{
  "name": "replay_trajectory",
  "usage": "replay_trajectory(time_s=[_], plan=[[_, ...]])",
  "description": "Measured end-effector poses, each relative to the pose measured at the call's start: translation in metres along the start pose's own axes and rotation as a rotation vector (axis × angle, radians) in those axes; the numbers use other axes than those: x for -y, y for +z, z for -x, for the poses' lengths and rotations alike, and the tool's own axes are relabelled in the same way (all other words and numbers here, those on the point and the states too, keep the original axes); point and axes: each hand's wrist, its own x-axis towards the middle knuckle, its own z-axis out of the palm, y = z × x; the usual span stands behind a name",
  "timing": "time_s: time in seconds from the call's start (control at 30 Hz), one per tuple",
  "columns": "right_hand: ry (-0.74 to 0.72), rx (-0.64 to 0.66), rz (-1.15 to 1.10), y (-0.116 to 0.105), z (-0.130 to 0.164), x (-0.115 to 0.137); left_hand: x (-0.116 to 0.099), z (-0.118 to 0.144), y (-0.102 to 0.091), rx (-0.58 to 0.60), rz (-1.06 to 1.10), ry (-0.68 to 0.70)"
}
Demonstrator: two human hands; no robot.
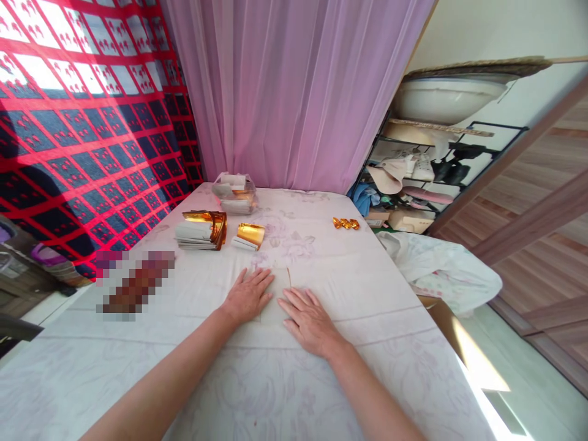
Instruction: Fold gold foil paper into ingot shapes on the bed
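Observation:
A pale sheet of paper (pixel 275 309) lies flat on the table, with a thin brownish line along its right edge. On its left side rests my left hand (pixel 248 295), palm down, fingers stretched out. My right hand (pixel 310 321) lies flat at the right side, its fingers slightly spread. Beyond my left hand sits a small stack of gold-faced paper (pixel 250 234), and left of that a thicker gold and grey paper stack (pixel 199 233). Several folded shiny gold pieces (pixel 345 223) stand in a row at the far right.
A clear plastic bag of papers (pixel 234 195) sits at the table's back. The floral cloth (pixel 294 392) covers the table. A purple curtain (pixel 285 92) hangs behind. To the right are a loaded rack (pixel 422 147) and a white bag (pixel 450 269). A blurred patch hides something at left.

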Motion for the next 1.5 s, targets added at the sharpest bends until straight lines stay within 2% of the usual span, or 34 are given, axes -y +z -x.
replay_trajectory(time_s=[0.2,0.3,0.37,0.5,0.6,0.67,0.8,0.93,1.07,1.13,1.2,1.3,1.5], plan=[[0.044,0.015,-0.001,-0.001,0.033,0.01,-0.013,0.001,-0.003,0.009,-0.102,-0.077],[0.07,0.011,-0.005,-0.009,0.033,0.018,-0.016,0.001,-0.006,0.018,-0.114,-0.083],[0.104,-0.031,-0.021,-0.015,0.019,0.022,-0.016,0.001,-0.008,0.022,-0.12,-0.079],[0.217,-0.154,0.012,-0.015,-0.03,0.024,-0.015,0.002,-0.005,0.002,-0.134,-0.082],[0.242,-0.088,0.067,-0.005,-0.062,0.02,-0.015,0.003,-0.004,-0.008,-0.14,-0.087],[0.233,-0.009,0.091,0.001,-0.07,0.015,-0.016,0.004,-0.003,-0.007,-0.142,-0.09],[0.216,0.035,0.141,0.008,-0.06,0.0,-0.018,0.006,-0.005,-0.004,-0.142,-0.101],[0.239,0.049,0.186,0.002,-0.043,-0.011,-0.019,0.008,-0.005,-0.042,-0.129,-0.105],[0.252,0.067,0.177,-0.008,-0.043,-0.008,-0.019,0.008,-0.004,-0.073,-0.115,-0.108],[0.278,0.025,0.161,-0.009,-0.05,-0.003,-0.019,0.007,-0.004,-0.07,-0.109,-0.11],[0.248,-0.037,0.147,-0.007,-0.059,0.002,-0.019,0.007,-0.004,-0.067,-0.104,-0.111],[0.168,-0.003,0.11,0.001,-0.066,0.007,-0.02,0.007,-0.004,-0.085,-0.1,-0.113],[0.165,0.021,0.146,0.007,-0.048,-0.006,-0.018,0.009,-0.002,-0.099,-0.121,-0.107]])
